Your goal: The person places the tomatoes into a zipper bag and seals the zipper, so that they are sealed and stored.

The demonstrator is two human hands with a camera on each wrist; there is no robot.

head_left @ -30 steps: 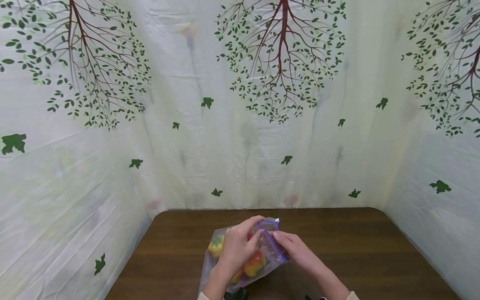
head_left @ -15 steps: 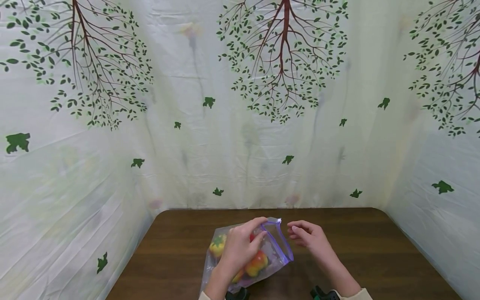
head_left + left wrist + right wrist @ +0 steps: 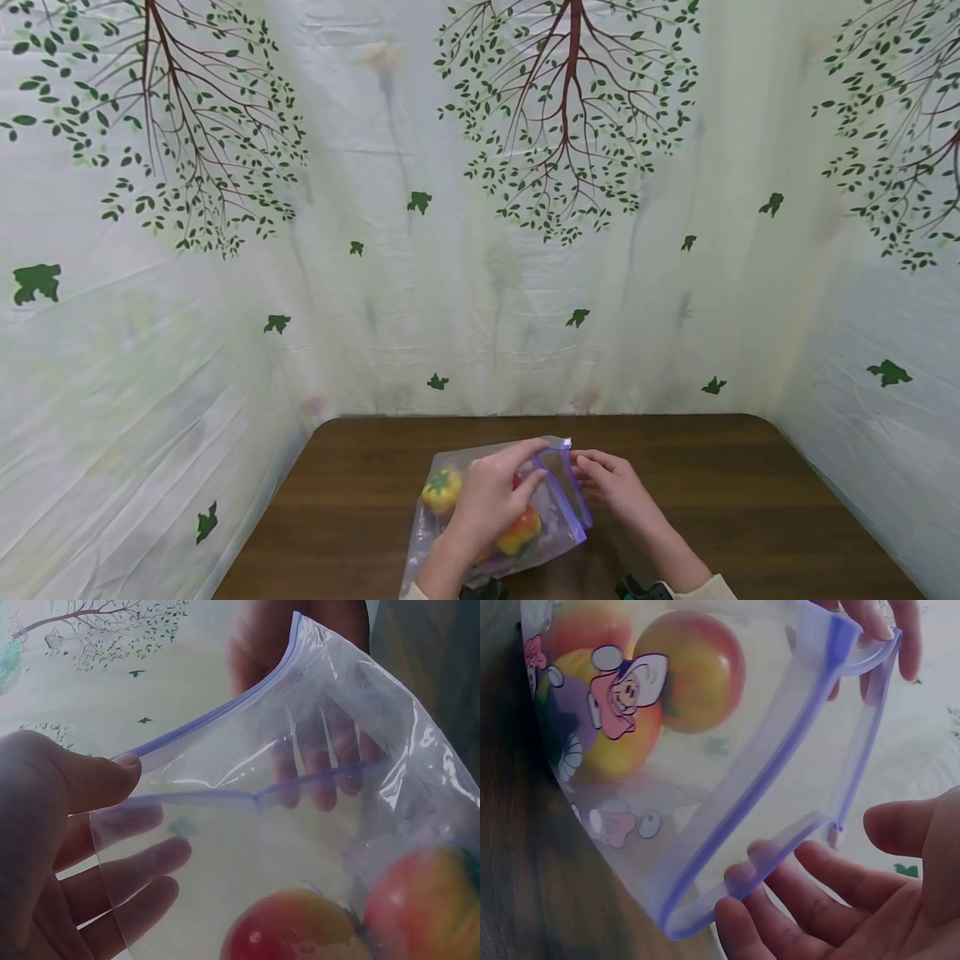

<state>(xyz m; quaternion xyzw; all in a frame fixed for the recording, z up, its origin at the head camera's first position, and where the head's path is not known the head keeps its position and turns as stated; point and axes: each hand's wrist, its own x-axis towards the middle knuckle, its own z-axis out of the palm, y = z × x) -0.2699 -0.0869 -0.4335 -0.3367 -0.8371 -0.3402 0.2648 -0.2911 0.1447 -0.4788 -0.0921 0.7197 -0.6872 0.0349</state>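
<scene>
A clear zip bag (image 3: 555, 529) with a purple zip and cartoon prints lies tilted, its mouth gaping toward the right. Inside it are a yellow fruit-like piece (image 3: 442, 490) with a green top and red-and-yellow round fruits (image 3: 694, 671). My left hand (image 3: 491, 496) pinches the bag's mouth near the far corner, thumb (image 3: 105, 780) on the near side and fingers seen through the plastic. My right hand (image 3: 611, 483) is at the other side of the mouth. Its extended fingers (image 3: 810, 907) touch the outside of the purple rim, with the thumb held apart.
The bag lies over a brown wooden table (image 3: 712, 483). Pale curtains (image 3: 480, 350) printed with trees and leaves hang behind and at both sides. Dark wrist devices (image 3: 641, 588) show at the bottom edge.
My right hand let go of the bag's zip edge, drew off to the right, then came back to the rim. The mouth gapes wider, and the bag has shifted slightly right.
</scene>
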